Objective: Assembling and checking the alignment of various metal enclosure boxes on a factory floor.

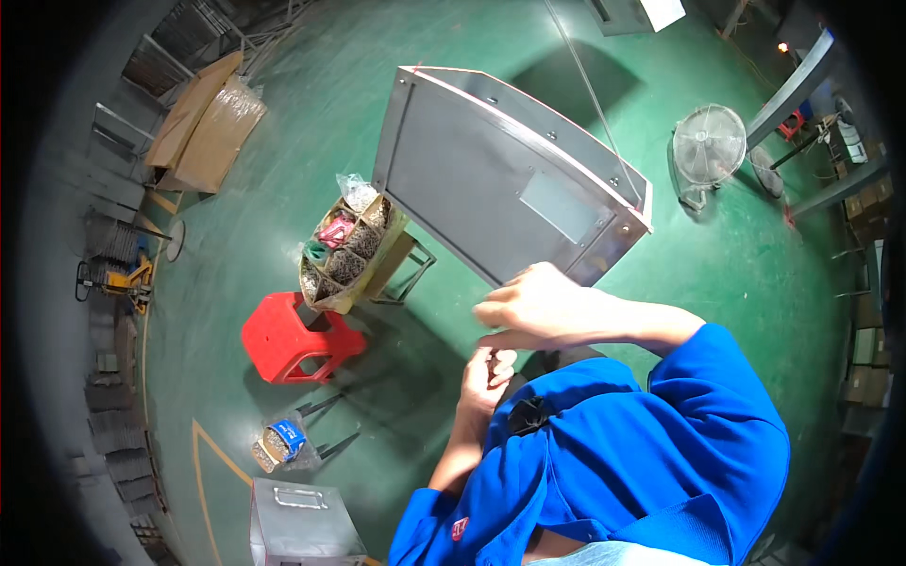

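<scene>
My left hand (488, 377) is curled in front of my chest, its fingers bent in toward the palm. Just above it, my right hand (540, 304) reaches across with bent fingers held close together, thumb side near the left fingertips. Whatever lies between the fingers is hidden or too small to make out. Beyond both hands stands a large grey metal cabinet (453, 170), tilted in the view, with a paler rectangular plate (566, 205) on its near face. The right hand overlaps the cabinet's lower edge in the picture; contact cannot be told.
Left of the cabinet, a divided bin (326, 304) of small metal fasteners rests on a stand. A red plastic stool (280, 340), an open blue box (286, 437) of small parts and another grey metal box (302, 519) stand nearer. A fan (706, 141) is at right, cardboard (212, 132) far left.
</scene>
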Demonstrator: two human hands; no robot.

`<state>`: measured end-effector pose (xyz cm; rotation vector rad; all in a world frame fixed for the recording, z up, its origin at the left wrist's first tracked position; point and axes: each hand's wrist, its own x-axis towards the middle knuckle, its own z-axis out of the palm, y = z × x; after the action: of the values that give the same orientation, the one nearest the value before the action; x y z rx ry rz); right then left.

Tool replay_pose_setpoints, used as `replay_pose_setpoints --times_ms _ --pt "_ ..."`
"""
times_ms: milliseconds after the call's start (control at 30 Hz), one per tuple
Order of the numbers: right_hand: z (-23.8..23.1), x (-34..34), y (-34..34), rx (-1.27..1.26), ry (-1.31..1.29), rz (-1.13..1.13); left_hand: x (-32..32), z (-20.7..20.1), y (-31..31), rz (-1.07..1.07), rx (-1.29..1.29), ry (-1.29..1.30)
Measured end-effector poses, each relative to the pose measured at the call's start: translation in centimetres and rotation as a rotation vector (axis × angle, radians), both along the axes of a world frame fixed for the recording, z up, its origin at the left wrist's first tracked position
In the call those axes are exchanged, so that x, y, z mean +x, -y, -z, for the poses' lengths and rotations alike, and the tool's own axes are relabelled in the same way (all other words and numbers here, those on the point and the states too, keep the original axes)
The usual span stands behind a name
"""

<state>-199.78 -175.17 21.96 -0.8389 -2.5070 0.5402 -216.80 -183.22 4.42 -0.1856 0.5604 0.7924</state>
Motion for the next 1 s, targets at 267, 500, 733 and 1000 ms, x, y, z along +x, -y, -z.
replay_pose_setpoints --times_ms 267,500,733,1000 --pt "1.3 20.3 4.1 -0.047 -0.263 0.495 13.3 -7.1 0.9 0.353 0.382 -0.203" --pt "9.5 31.0 2.9 -0.268 -0.34 0.078 30.5 -8.4 -0.8 0.549 0.399 0.052" --pt "13.3 36.3 -1.9 -0.707 -0.563 -0.363 39.2 -8.5 -5.1 0.633 0.447 0.074" --pt "8.6 38.0 -9.6 -1.385 -0.54 -0.409 44.2 -9.9 -12.2 0.303 0.534 0.105"
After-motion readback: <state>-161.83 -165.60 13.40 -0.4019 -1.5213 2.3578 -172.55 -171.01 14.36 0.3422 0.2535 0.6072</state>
